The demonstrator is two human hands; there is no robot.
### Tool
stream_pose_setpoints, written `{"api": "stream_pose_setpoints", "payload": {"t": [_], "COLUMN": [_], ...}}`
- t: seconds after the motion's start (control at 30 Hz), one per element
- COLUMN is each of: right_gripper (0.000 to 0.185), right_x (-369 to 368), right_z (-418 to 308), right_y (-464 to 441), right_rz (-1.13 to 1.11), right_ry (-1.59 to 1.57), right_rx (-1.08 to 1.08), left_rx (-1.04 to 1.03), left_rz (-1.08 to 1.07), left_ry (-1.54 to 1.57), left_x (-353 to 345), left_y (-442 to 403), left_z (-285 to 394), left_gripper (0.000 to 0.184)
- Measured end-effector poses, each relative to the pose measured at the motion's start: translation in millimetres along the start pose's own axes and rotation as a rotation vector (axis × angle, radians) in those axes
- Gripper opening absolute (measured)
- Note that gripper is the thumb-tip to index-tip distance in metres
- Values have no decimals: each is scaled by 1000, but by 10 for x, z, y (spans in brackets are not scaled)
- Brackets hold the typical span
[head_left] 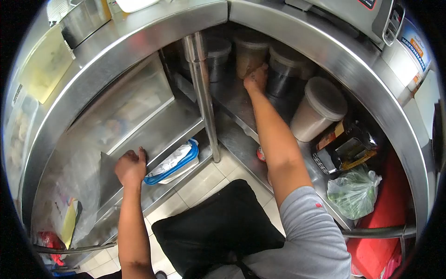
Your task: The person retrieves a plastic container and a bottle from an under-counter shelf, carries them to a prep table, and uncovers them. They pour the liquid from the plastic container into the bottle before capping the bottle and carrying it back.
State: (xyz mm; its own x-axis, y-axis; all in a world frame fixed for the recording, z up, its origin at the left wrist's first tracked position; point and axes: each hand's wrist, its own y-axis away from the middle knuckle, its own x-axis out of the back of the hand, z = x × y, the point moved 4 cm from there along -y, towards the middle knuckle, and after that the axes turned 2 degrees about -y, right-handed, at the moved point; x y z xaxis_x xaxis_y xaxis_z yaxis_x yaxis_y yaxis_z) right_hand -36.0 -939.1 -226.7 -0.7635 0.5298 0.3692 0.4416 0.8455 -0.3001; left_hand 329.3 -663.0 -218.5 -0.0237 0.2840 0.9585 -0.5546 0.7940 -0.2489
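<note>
Currently, the right hand (258, 78) reaches deep under the steel surface (297, 28) and meets the lower front of a lidded tub (250, 49). This tub stands upright at the rear of the right shelf (234, 102), near the inner corner. The fingertips of the right hand are not clearly visible, so whether its grip is clamped on the tub or merely placed against it cannot be told. The left hand (131, 167) rests at the front edge of the left shelf (179, 123), fingers bent and thumb uppermost; how firmly its grip closes on that edge cannot be told. A steel post (202, 88) stands between the two shelves. To the right of the lidded tub sits a dark-filled tub (280, 74); to its left, another tub (216, 60) stands in shadow behind the post. Nearer the front of the right shelf, in order, are a bucket (316, 111) with pale contents, a dark jug (348, 146) and a clear bag (354, 193) of green produce. On the left shelf, a large translucent box (130, 102) lies beyond the left hand. Below that shelf, a container with a blue rim (174, 165) occupies a lower level. Above, the surface carries an appliance (344, 16) and a mayonnaise tub (404, 60). Pale tiles (200, 183) cover the floor.
</note>
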Motion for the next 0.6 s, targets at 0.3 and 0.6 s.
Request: {"api": "stream_pose_setpoints", "payload": {"t": [0.3, 0.6], "right_gripper": [82, 73], "right_x": [-315, -572], "right_z": [23, -57], "right_y": [-96, -278], "right_rz": [225, 197], "right_ry": [100, 103], "right_rx": [-154, 18], "left_rx": [-34, -62], "left_rz": [12, 32], "left_ry": [-55, -76], "left_x": [-33, -14], "left_y": [-16, -11], "left_z": [17, 74], "left_gripper": [46, 46]}}
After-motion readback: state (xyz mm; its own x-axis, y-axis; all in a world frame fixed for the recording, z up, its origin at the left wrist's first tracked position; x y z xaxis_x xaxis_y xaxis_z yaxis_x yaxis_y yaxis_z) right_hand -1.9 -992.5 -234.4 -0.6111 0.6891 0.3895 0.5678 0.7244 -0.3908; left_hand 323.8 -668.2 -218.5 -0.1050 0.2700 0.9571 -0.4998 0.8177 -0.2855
